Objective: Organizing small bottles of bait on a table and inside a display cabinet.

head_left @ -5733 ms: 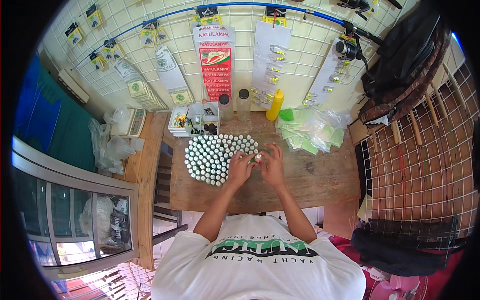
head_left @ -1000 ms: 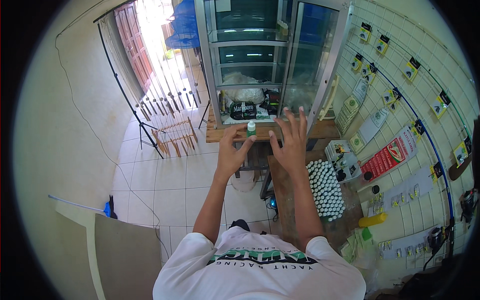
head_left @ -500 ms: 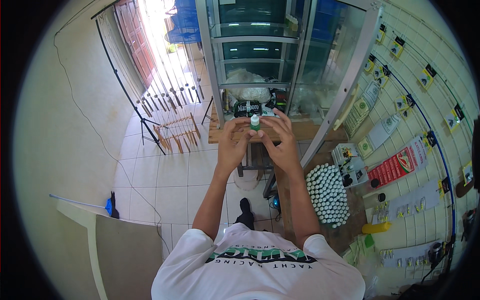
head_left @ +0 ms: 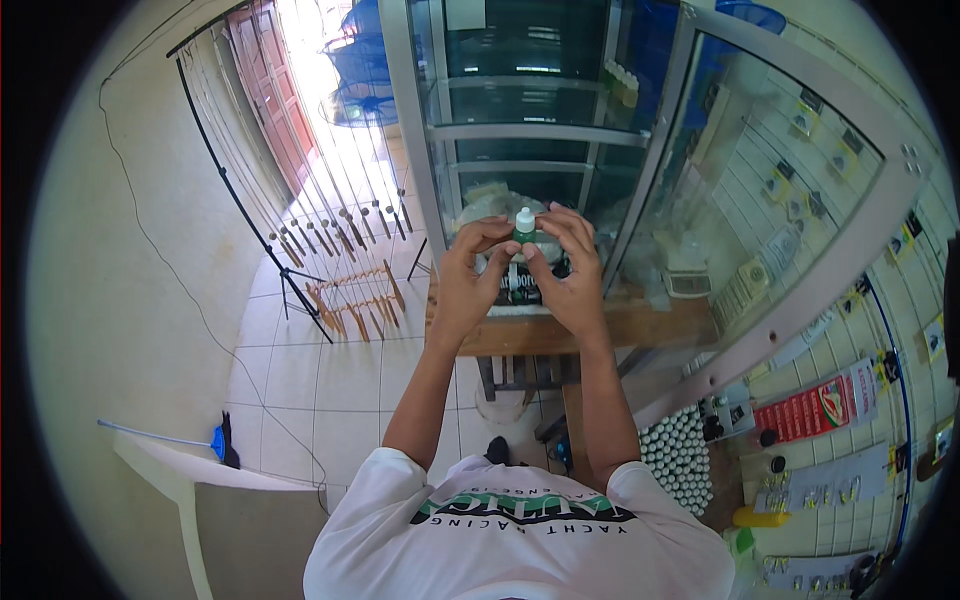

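Upright between my two hands is a small green dropper bottle (head_left: pixel 525 235) with a white cap. My left hand (head_left: pixel 472 280) grips it from the left, its thumb and fingertips against the bottle's side. On the other side my right hand (head_left: pixel 570 275) pinches it in the same way. Both hands are raised in front of a glass cabinet (head_left: pixel 540 132), above its wooden base. Behind the bottle lie a clear plastic bag and a dark printed pack (head_left: pixel 518 288), partly covered by my hands.
The cabinet's framed glass door (head_left: pixel 780 180) stands ajar at the right. Many white-capped bottles (head_left: pixel 677 460) crowd a wooden surface at lower right. Hanging packets and cards line a wire grid (head_left: pixel 905 330). A stand with hanging rods (head_left: pixel 345 225) occupies the left floor.
The view has tilted up and moved closer to the cabinet, whose door now looks larger. My hands still hold the bottle, a little higher and further right in the picture.
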